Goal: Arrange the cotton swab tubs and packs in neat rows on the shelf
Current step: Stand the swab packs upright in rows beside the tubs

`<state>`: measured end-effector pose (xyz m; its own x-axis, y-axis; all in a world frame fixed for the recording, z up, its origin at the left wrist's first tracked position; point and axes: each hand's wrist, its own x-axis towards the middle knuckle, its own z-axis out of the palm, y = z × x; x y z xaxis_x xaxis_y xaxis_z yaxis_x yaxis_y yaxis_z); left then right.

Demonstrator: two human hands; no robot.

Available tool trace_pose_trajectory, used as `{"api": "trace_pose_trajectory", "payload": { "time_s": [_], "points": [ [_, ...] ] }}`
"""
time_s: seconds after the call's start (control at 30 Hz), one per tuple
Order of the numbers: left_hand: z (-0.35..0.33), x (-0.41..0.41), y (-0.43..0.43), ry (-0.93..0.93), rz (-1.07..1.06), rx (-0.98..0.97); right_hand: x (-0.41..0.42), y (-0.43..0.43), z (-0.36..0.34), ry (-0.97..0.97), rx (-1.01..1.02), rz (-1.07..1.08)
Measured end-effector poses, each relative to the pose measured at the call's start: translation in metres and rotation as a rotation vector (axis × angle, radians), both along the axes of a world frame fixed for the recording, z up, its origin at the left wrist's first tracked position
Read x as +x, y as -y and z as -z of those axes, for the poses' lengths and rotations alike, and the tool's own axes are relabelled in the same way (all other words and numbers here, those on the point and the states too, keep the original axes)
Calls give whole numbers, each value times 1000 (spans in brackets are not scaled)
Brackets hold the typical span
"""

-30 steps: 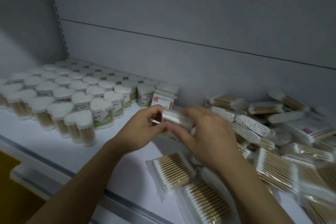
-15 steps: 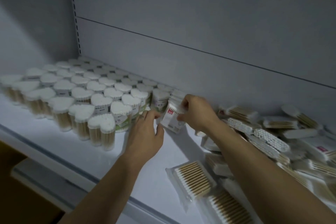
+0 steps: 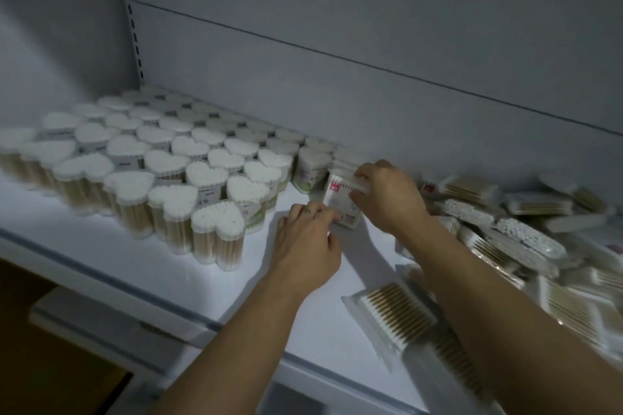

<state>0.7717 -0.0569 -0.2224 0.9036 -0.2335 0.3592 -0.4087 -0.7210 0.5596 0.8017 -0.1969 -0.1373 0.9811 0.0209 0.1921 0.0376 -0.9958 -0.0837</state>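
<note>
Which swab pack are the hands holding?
The upright red-labelled pack beside the tubs: left hand at its base, right hand on top. Piled packs lie untouched.

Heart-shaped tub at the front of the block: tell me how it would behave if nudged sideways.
The heart-shaped tub stands tall on a narrow base, so a high push would probably tip it. The shelf looks smooth, so a low push likely slides it. Packed with thin swabs, it is probably light.
</note>
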Motion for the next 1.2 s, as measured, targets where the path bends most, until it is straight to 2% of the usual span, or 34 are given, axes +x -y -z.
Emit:
{"api": "trace_pose_trajectory", "payload": {
  "time_s": [0.1, 0.2, 0.27, 0.43, 0.6, 0.73, 0.87, 0.97, 1.13, 1.2],
  "points": [
    [0, 0, 0, 6, 49, -32, -31, 3, -7, 35, 15, 28],
    [-2, -10, 1, -64, 324, -193, -83, 11, -3, 197, 139, 7],
    [-3, -20, 0, -103, 509, -213, -122, 19, 8, 248, 154, 2],
    [-4, -28, -1, -209, 712, -127, -170, 38, 40, 91, 12, 50],
    [-8, -29, -2, -192, 744, -22, -182, 30, 41, 15, -4, 33],
    [-11, -31, -2, -233, 677, -48, -186, 21, 49, -40, -68, -3],
    [-9, -29, 0, -278, 612, -170, -175, 21, 51, 104, -212, -61],
    [-8, -30, 1, -278, 575, -239, -170, 20, 53, 216, -231, -104],
    [-16, -34, 0, -240, 525, -371, -148, 18, 31, 384, -144, -52],
    [-15, -34, 1, -220, 532, -366, -136, 16, 18, 435, -83, 2]
  ]
}}
